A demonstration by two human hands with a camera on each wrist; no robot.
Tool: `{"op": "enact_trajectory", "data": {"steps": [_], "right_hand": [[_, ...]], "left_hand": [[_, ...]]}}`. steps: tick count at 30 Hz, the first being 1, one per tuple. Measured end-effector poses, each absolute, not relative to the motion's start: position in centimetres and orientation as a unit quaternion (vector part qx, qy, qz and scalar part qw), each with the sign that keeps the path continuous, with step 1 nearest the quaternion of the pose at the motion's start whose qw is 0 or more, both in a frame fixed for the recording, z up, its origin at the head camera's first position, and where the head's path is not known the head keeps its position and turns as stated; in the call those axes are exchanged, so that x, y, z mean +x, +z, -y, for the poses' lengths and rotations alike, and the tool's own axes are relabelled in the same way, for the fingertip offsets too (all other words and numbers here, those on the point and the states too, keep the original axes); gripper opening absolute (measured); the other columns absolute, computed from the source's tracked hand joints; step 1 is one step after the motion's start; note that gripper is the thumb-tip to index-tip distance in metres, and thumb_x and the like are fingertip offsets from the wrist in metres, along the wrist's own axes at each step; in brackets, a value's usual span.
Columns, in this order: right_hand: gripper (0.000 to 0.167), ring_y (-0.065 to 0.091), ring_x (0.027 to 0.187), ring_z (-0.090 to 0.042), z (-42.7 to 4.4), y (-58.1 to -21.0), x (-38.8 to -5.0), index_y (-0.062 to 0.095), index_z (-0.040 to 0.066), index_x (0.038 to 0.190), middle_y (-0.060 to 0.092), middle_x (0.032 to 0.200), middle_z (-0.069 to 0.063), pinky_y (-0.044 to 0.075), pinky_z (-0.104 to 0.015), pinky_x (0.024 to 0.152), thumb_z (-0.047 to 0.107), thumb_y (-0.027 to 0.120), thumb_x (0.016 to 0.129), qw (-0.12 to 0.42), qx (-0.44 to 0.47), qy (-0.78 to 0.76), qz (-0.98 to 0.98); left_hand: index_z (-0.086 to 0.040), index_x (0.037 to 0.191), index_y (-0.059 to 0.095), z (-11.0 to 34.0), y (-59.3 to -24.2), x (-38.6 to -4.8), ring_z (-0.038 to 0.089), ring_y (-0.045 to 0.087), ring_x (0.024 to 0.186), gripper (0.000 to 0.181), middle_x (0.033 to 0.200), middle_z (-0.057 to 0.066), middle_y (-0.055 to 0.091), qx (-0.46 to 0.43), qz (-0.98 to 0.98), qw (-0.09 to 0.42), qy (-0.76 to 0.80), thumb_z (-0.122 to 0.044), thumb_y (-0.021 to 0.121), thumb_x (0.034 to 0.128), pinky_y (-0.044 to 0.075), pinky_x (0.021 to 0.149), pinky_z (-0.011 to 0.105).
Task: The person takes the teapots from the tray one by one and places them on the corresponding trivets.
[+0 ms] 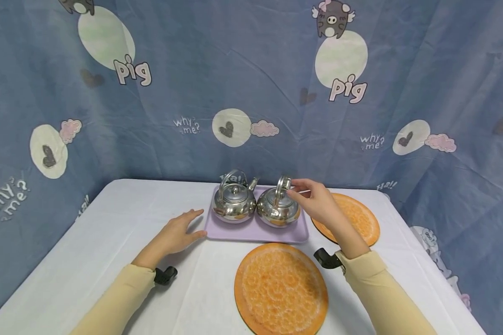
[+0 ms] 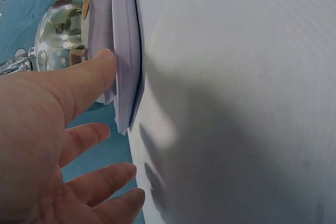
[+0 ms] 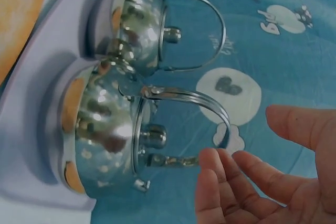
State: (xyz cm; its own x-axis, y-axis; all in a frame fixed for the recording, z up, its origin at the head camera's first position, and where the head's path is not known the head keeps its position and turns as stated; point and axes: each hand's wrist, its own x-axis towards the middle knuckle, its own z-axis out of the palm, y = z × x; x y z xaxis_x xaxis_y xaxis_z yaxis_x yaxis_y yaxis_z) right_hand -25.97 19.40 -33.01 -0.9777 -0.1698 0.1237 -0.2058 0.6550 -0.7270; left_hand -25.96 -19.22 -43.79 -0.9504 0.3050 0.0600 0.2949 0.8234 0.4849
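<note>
Two shiny steel kettles stand side by side on a lilac tray [image 1: 255, 236]. My right hand [image 1: 320, 204] is at the raised handle of the right kettle [image 1: 276, 215]. In the right wrist view its thumb is apart from the fingers, and the fingertips overlap the kettle's handle [image 3: 212, 109]; whether they touch it I cannot tell. The left kettle [image 1: 234, 209] stands close beside it. My left hand [image 1: 173, 236] is spread at the tray's left edge. In the left wrist view its thumb lies against or just in front of the tray rim [image 2: 125, 51].
An orange round placemat [image 1: 282, 288] lies in front of the tray on the white tablecloth [image 1: 159, 200]. Another orange placemat [image 1: 358, 216] lies to the right, partly behind my right forearm. A blue printed curtain [image 1: 251, 83] hangs along the table's back edge.
</note>
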Motion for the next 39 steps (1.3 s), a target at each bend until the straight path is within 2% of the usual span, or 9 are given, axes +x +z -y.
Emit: {"op": "enact_trajectory", "data": {"steps": [6,12,19,31,39], "right_hand": [[0.051,0.069,0.129,-0.04,-18.8,-33.3,-26.8,0.06,0.002,0.15,0.07,0.141,-0.022,0.057,-0.053,0.108,0.032,0.065,0.109,0.01,0.11,0.424,0.899],[0.049,0.069,0.126,-0.037,-18.4,-33.9,-27.6,0.061,0.001,0.149,0.07,0.14,-0.023,0.061,-0.048,0.1,0.03,0.064,0.109,-0.004,0.111,0.445,0.889],[0.047,0.069,0.128,-0.037,-18.2,-34.4,-28.0,0.062,0.0,0.147,0.07,0.137,-0.023,0.061,-0.05,0.103,0.027,0.065,0.108,-0.015,0.097,0.483,0.87],[0.047,0.071,0.119,-0.041,-17.5,-34.8,-29.2,0.06,-0.006,0.144,0.069,0.133,-0.025,0.062,-0.049,0.101,0.022,0.067,0.106,-0.012,0.073,0.526,0.847],[0.041,0.071,0.113,-0.038,-17.0,-34.6,-29.5,0.062,-0.008,0.138,0.069,0.116,-0.014,0.064,-0.042,0.095,0.017,0.067,0.106,-0.012,0.064,0.547,0.835]], "left_hand": [[-0.004,0.161,0.046,19.2,-44.2,-26.2,0.063,0.036,0.152,0.072,0.164,0.038,0.039,0.144,-0.955,0.03,0.257,-0.04,0.071,0.1039,0.031,0.123,0.076],[-0.006,0.161,0.047,18.9,-44.2,-26.2,0.063,0.031,0.154,0.069,0.166,0.036,0.038,0.141,-0.954,0.04,0.262,-0.04,0.069,0.1048,0.025,0.122,0.081],[-0.009,0.162,0.047,18.8,-44.3,-26.2,0.062,0.025,0.157,0.07,0.168,0.034,0.036,0.137,-0.953,0.059,0.265,-0.042,0.069,0.1047,0.018,0.123,0.083],[-0.008,0.162,0.046,19.2,-44.4,-26.5,0.063,0.024,0.157,0.072,0.167,0.036,0.035,0.155,-0.951,0.059,0.263,-0.044,0.069,0.1046,0.015,0.123,0.083],[-0.008,0.162,0.047,19.1,-44.7,-26.5,0.062,0.024,0.157,0.072,0.167,0.035,0.035,0.149,-0.95,0.059,0.267,-0.045,0.07,0.1038,0.015,0.123,0.083]]}}
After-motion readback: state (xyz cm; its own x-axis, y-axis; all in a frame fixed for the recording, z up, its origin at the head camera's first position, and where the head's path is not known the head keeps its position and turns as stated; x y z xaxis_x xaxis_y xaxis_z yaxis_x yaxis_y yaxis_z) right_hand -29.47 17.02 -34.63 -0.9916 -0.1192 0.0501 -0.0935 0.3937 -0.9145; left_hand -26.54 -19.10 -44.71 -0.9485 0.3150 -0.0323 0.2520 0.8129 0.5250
